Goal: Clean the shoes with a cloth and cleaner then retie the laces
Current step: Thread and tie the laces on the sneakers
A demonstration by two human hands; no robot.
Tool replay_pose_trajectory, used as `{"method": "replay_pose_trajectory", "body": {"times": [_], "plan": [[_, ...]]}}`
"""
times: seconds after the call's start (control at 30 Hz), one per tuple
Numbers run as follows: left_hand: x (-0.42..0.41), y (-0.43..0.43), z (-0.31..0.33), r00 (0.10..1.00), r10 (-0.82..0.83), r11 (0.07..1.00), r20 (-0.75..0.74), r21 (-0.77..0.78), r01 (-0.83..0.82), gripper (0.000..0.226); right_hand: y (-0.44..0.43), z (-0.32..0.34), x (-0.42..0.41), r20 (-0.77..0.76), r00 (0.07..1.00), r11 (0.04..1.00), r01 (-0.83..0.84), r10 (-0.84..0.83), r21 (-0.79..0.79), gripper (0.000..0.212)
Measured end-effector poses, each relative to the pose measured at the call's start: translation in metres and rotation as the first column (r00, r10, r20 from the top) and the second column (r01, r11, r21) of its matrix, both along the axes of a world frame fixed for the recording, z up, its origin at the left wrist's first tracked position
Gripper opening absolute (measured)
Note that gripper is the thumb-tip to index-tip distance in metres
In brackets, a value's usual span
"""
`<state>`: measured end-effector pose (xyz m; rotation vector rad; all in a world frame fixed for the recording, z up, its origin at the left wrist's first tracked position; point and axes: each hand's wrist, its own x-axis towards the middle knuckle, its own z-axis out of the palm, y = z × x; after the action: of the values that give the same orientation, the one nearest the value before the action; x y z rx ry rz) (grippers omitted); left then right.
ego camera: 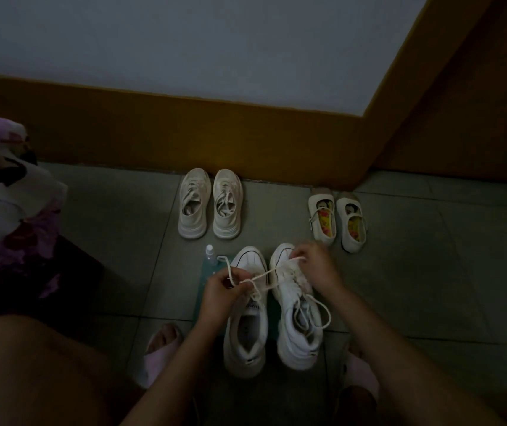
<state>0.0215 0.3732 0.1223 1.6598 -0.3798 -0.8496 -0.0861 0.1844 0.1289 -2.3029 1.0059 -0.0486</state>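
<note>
Your left hand (223, 287) pinches the lace (264, 273) low centre of frame; your right hand (315, 265) grips its other end over the toe of the right-hand sneaker (298, 312). Keep it taut, both ends even.

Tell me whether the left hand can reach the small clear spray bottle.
Probably yes: the small clear spray bottle stands just beyond the left hand, nothing between, though that hand pinches the white shoelace.

Two white sneakers (272, 312) stand side by side on a green cloth (203, 290), a small bottle (210, 255) beside them; the left hand (223, 285) pinches a lace (264, 275) stretched across from the right sneaker, where the right hand (315, 261) rests
</note>
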Motion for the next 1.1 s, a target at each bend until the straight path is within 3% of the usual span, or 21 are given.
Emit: {"method": "replay_pose_trajectory", "body": {"times": [0.1, 0.23, 0.33, 0.43, 0.57, 0.77, 0.9, 1.0, 1.1], "plan": [[0.002, 0.001, -0.001, 1.0, 0.016, 1.0, -0.017, 0.0, -0.016, 0.011, -0.011, 0.003, -0.011, -0.019, 0.994, 0.994, 0.104, -0.105, -0.03, 0.03], [0.001, -0.003, -0.001, 0.999, -0.013, 1.0, -0.041, 0.0, 0.013, 0.014, 0.013, 0.013, -0.005, 0.127, 0.984, 0.972, -0.146, 0.124, 0.183, 0.047], [0.002, 0.0, 0.0, 0.998, -0.028, 1.0, -0.049, -0.005, 0.027, 0.015, 0.043, 0.013, 0.011, 0.151, 0.953, 0.91, -0.297, 0.263, 0.29, 0.028], [0.003, 0.003, 0.0, 0.997, -0.013, 1.0, -0.071, 0.01, 0.014, 0.018, 0.056, 0.015, 0.015, 0.136, 0.974, 0.893, -0.221, 0.181, 0.393, 0.01], [0.007, 0.008, 0.004, 0.987, 0.069, 0.997, -0.145, 0.049, -0.063, 0.018, 0.047, 0.017, 0.001, 0.071, 0.991, 0.929, -0.13, 0.112, 0.346, 0.018], [0.016, 0.03, -0.005, 0.952, 0.213, 0.96, -0.22, 0.227, -0.162, 0.016, 0.041, 0.01, -0.026, -0.114, 0.978, 0.951, -0.135, 0.172, 0.277, 0.024], [0.01, 0.035, -0.002, 0.986, 0.127, 0.921, -0.106, 0.381, -0.077, 0.029, 0.05, 0.016, -0.023, -0.136, 0.959, 0.961, -0.228, 0.25, 0.156, 0.005], [0.012, 0.035, 0.006, 1.0, 0.01, 0.869, -0.015, 0.494, -0.001, 0.043, 0.059, 0.025, -0.019, -0.094, 0.957, 0.953, -0.258, 0.275, 0.161, 0.018], [0.018, 0.033, 0.017, 1.0, -0.006, 0.827, -0.005, 0.562, 0.008, 0.046, 0.065, 0.027, -0.018, -0.142, 0.947, 0.948, -0.26, 0.287, 0.183, 0.023]]}}
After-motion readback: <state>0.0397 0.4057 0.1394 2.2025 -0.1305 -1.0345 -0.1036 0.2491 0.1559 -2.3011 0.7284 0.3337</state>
